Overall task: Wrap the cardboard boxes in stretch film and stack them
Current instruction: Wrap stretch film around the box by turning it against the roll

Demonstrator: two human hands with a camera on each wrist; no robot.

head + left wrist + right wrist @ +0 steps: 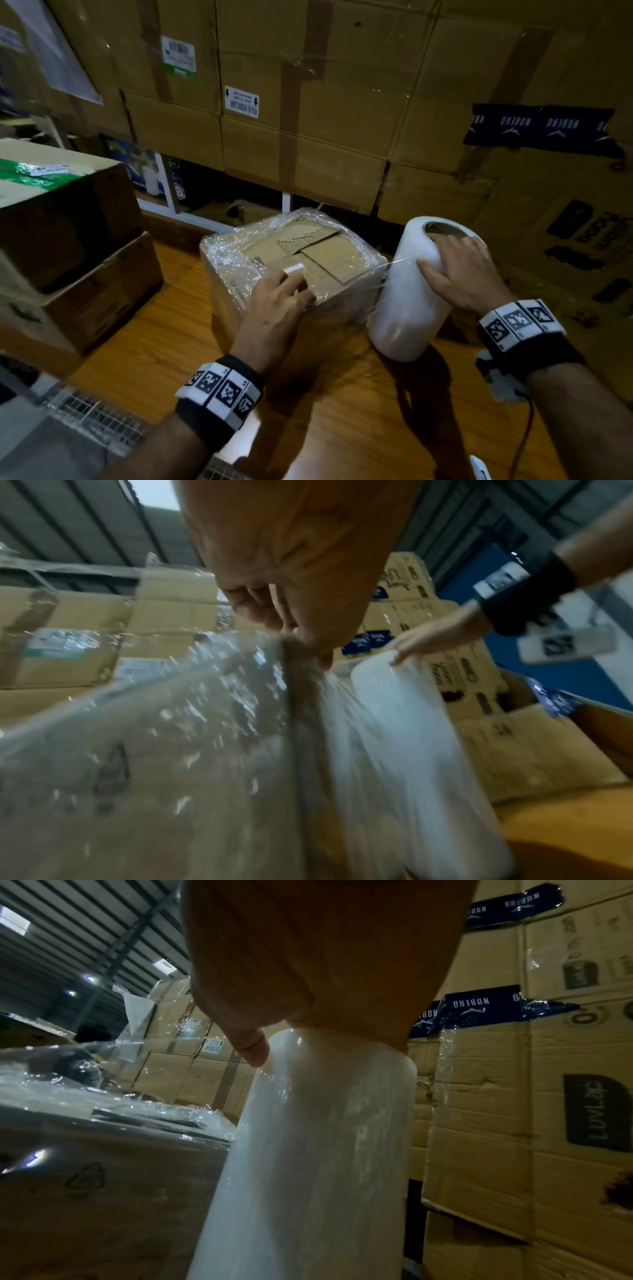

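Note:
A cardboard box (308,253) covered in clear stretch film sits on the wooden surface (342,411). My left hand (291,284) presses down on its near top edge, fingers lying on the film. In the left wrist view the fingertips (308,639) touch the box (154,750) at a corner. My right hand (452,260) grips the top end of the white stretch film roll (411,301), fingers in the core and thumb outside. The roll stands tilted just right of the box. A taut sheet of film (383,274) runs from the roll to the box's right corner.
Two stacked cardboard boxes (75,246) stand at the left. A wall of large cartons (308,102) fills the back, with more cartons (565,233) close on the right. Wire mesh (96,421) lies at the lower left. A cable (524,431) hangs from the right wrist.

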